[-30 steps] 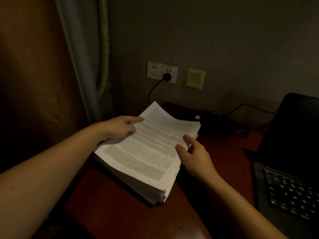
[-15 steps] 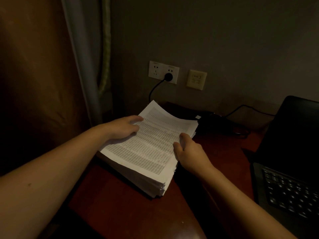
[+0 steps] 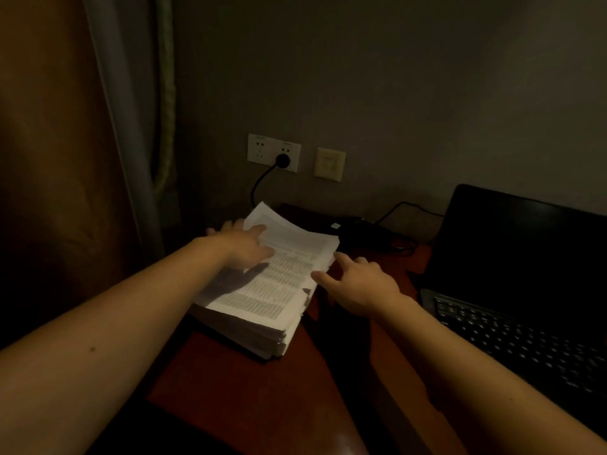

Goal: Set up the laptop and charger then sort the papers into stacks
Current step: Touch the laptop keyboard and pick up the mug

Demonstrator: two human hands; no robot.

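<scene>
A thick stack of printed papers [image 3: 276, 290] lies at the left end of the dark red desk [image 3: 236, 389]. My left hand [image 3: 244, 246] rests flat on the top sheet near its far left corner, fingers straight. My right hand [image 3: 356, 285] is at the stack's right edge, fingers spread, fingertips at the paper's side. An open black laptop [image 3: 512, 284] stands on the right, screen dark. The charger brick [image 3: 356, 229] lies behind the stack, and its plug [image 3: 282, 160] sits in the wall socket.
A white double socket [image 3: 274, 152] and a beige switch plate [image 3: 329, 164] are on the wall behind the desk. A curtain [image 3: 131, 126] hangs at the left. A black cable [image 3: 407, 208] runs from the brick toward the laptop.
My left hand slid further onto the top sheet toward the middle. My right hand opened its fingers and drew slightly away from the stack's right edge.
</scene>
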